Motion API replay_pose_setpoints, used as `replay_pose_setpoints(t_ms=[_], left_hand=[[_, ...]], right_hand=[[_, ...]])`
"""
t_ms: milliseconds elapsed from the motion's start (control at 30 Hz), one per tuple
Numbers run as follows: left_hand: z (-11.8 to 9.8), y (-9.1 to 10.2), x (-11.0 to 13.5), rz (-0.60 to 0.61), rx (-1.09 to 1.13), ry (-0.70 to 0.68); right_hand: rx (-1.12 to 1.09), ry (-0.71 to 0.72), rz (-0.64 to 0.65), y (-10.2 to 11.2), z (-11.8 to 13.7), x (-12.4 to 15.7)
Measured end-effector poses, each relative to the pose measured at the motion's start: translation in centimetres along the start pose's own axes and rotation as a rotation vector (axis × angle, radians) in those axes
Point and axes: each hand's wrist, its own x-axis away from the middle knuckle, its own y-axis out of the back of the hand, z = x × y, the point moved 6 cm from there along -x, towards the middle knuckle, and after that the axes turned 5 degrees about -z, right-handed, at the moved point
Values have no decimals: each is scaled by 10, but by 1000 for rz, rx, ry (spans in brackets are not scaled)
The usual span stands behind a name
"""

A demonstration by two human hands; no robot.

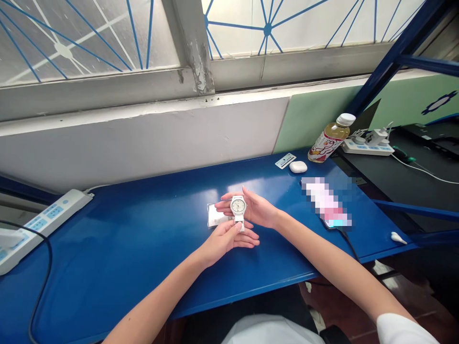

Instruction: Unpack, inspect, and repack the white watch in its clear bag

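the person's left hand (pixel 220 242) has its thumb pressed on the lower strap of a white wristwatch (pixel 238 205), the strap clamped between that thumb and the fingers beneath. the watch's round dial lies just beyond this pinch, face up, in front of the right hand (pixel 261 211), whose fingers stretch out behind it with the thumb spread apart from them; whether this palm bears any of the watch's weight one cannot tell. just left of the grip, partly hidden by the hands, is a white packet (pixel 214 217) in a clear wrapper, on the blue table (pixel 125 243). well to the left of the grip a white power strip (pixel 46 224) lies at a slant. to the right of it lies a phone (pixel 324 200) with a blurred screen, and farther right a small white earbud (pixel 398 238). beyond the grip, to the right, a card (pixel 286 161), a rounded white case (pixel 298 166) and a white-capped bottle (pixel 328 142) sit near one another.
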Motion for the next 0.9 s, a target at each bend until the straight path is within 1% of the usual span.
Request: replay_pose_setpoints(t_ms=[200, 367, 467, 633, 733, 800, 900], left_hand=[[2, 4, -5, -87, 72, -24], [3, 6, -5, -130, 74, -48], [3, 8, -5, -136, 66, -41], [6, 7, -5, -91, 62, 15], [7, 7, -5, -86, 76, 24], [7, 7, -5, -95, 90, 14], [5, 8, -5, -119, 107, -7]], right_hand=[[-86, 26, -34, 3, 12, 1], [-72, 23, -61, 5, 13, 0], [-66, 33, -43, 6, 12, 0], [-79, 32, 25, 5, 10, 0], [-75, 36, 63, 2, 11, 1], [-69, 52, 69, 1, 12, 1], [-48, 73, 41, 1, 14, 2]])
